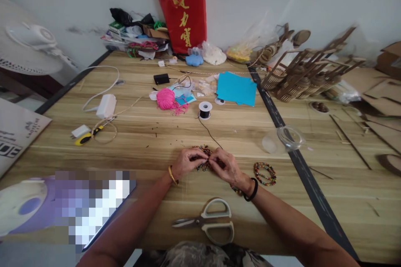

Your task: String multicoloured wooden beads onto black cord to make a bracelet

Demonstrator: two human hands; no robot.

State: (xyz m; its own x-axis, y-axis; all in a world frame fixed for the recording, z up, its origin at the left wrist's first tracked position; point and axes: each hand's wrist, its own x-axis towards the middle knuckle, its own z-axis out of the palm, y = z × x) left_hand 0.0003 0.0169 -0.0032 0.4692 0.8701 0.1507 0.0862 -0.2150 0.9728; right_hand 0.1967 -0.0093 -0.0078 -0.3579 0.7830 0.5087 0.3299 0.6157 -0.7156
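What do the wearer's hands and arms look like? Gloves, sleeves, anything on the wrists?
Ungloved, with no sleeves in view. The left hand has a rounded gold-coloured bangle at its wrist; the right hand, a black band.

The person's bare left hand [187, 163], with a yellow bangle [171, 174] circling its wrist, is bringing its fingertips close to those of the bare right hand [228, 167], whose wrist is wearing a black band [256, 189]. Both are hovering over a loose heap of small multicoloured beads [200, 167]; anything between the fingertips is too small to tell. A thin black cord [209, 130] is running from a white-flanged spool [205, 105] toward the right hand. A coiled multicoloured beaded strand [256, 173] is lying beside that hand, and white-handled metal scissors [198, 221] are lying on the pale wood-grain table [131, 158], nearer the body.
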